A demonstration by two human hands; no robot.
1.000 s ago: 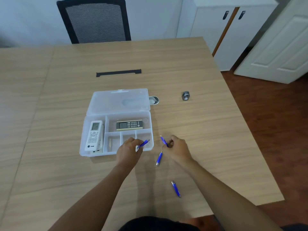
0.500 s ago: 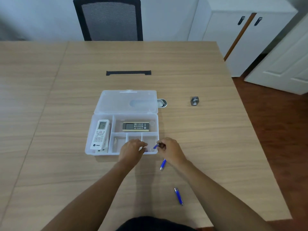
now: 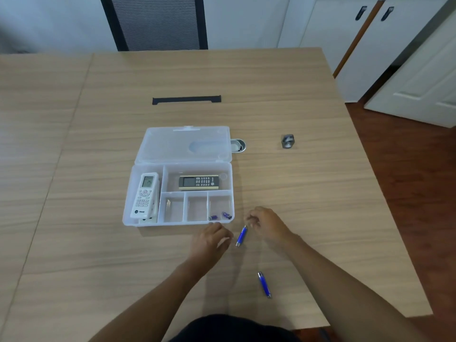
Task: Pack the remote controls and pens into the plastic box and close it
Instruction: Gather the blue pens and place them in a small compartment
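The clear plastic box (image 3: 128, 208) lies open on the table, its lid (image 3: 172, 144) folded back flat. A white remote (image 3: 145, 193) fills the left compartment and a dark remote (image 3: 198, 182) lies in the top one. Two blue pens (image 3: 219, 216) rest in the lower right compartment. A third blue pen (image 3: 241, 235) lies on the table between my hands, and another blue pen (image 3: 264, 284) lies nearer me. My left hand (image 3: 211, 240) hovers just below the box with loose fingers, holding nothing. My right hand (image 3: 267, 223) is to the right of the box, also holding nothing.
A small grey metal object (image 3: 287, 141) stands right of the box. A round grommet (image 3: 238, 145) peeks from behind the lid, and a black cable slot (image 3: 186, 99) lies farther back. A mesh office chair (image 3: 158, 22) is at the far edge; white cabinets (image 3: 345, 33) stand right.
Both hands held blue pens before; those pens now lie in the lower right compartment, and both hands have drawn back towards me with nothing in them.
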